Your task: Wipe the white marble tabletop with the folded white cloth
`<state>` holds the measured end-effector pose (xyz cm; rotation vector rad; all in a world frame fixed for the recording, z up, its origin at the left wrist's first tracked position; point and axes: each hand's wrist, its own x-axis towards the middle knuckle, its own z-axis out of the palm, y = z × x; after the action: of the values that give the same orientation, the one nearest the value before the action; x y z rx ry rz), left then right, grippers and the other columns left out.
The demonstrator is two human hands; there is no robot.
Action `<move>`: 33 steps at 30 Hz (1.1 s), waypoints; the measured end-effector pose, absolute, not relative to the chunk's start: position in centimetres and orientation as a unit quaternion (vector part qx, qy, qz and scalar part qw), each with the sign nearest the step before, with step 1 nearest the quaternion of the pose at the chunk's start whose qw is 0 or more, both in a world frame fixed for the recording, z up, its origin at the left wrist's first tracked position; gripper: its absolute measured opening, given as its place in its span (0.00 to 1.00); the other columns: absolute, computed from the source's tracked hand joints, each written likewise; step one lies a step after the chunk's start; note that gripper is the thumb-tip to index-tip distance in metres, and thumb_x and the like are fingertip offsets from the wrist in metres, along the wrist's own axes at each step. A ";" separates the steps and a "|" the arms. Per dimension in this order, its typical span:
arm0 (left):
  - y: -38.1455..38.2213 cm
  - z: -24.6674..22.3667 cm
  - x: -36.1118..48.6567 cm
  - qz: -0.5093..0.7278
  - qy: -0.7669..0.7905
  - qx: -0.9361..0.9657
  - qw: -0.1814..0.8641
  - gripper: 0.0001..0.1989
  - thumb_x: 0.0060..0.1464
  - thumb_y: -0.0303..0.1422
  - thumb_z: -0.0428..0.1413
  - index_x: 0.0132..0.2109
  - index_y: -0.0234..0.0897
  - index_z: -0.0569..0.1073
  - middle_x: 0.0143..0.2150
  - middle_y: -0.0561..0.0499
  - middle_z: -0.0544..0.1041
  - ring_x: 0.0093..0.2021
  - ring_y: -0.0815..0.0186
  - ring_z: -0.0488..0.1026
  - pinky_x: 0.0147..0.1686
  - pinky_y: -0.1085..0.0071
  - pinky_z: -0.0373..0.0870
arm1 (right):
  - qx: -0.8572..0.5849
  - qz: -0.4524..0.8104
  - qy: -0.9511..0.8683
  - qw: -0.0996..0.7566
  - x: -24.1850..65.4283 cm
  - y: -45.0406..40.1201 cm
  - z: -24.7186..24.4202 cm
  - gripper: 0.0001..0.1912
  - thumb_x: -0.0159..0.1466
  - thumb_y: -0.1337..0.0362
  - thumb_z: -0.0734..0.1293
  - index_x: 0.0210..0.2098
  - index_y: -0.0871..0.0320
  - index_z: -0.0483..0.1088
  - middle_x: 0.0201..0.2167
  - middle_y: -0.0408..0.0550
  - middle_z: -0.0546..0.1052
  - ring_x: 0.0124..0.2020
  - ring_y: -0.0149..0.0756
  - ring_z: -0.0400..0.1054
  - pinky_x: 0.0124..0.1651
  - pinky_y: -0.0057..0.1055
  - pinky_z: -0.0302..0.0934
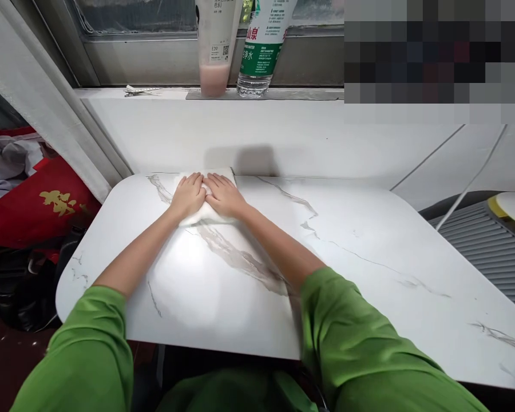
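Observation:
A white cloth (210, 213) lies folded on the white marble-patterned table (352, 274), close to the table's far edge by the wall. My left hand (189, 194) rests flat on the cloth's left part, fingers stretched forward. Beside it my right hand (224, 196) presses flat on the right part, its fingers angled up and to the left. The two thumbs nearly meet in the middle of the cloth. Both palms face down and hide much of the cloth.
A cup with pink liquid (214, 51) and a water bottle (264, 48) stand on the window ledge (167, 94). A red bag (47, 200) with clothes sits left of the table, near a pale curtain (47, 86). A grey ribbed surface (484, 246) is at the right.

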<state>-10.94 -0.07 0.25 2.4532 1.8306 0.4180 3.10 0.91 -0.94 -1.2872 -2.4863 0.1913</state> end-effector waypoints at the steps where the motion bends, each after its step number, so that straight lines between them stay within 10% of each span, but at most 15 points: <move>1: 0.7 0.2 -10.8 0.135 0.596 0.791 0.025 0.23 0.63 0.26 0.39 0.62 0.23 0.58 0.65 0.40 0.59 0.66 0.61 0.53 0.66 0.62 0.45 | -0.451 0.069 -0.872 0.174 3.2 1.9 -0.9 0.27 0.64 0.64 0.53 0.62 0.66 0.57 0.65 0.57 0.58 0.66 0.43 0.48 0.67 0.43 0.40; 15: -6.6 -0.3 -7.9 0.103 0.555 0.825 0.005 0.25 0.61 0.28 0.38 0.63 0.26 0.59 0.66 0.41 0.57 0.67 0.60 0.52 0.66 0.59 0.44 | -0.456 0.011 -0.874 0.170 7.2 -7.0 -1.7 0.29 0.67 0.63 0.49 0.64 0.71 0.52 0.65 0.60 0.57 0.66 0.45 0.49 0.67 0.46 0.41; 24: -20.2 0.4 -2.0 0.084 0.433 0.897 0.028 0.27 0.62 0.33 0.40 0.64 0.21 0.57 0.67 0.35 0.54 0.68 0.53 0.47 0.66 0.52 0.40 | -0.416 -0.053 -0.887 0.192 14.6 -21.1 -2.2 0.35 0.67 0.65 0.50 0.68 0.67 0.28 0.65 0.61 0.56 0.68 0.44 0.44 0.65 0.48 0.48; 33: -9.4 -0.5 0.9 0.126 0.519 0.845 0.025 0.25 0.60 0.28 0.40 0.62 0.25 0.60 0.65 0.40 0.60 0.66 0.58 0.53 0.66 0.58 0.43 | -0.468 0.025 -0.869 0.157 15.3 -9.3 -1.6 0.30 0.63 0.66 0.51 0.64 0.69 0.51 0.63 0.59 0.61 0.64 0.46 0.51 0.65 0.49 0.45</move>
<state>0.89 -9.44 -0.53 2.6130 1.6064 0.3884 15.32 -9.28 -1.60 -1.3405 -2.4880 0.0711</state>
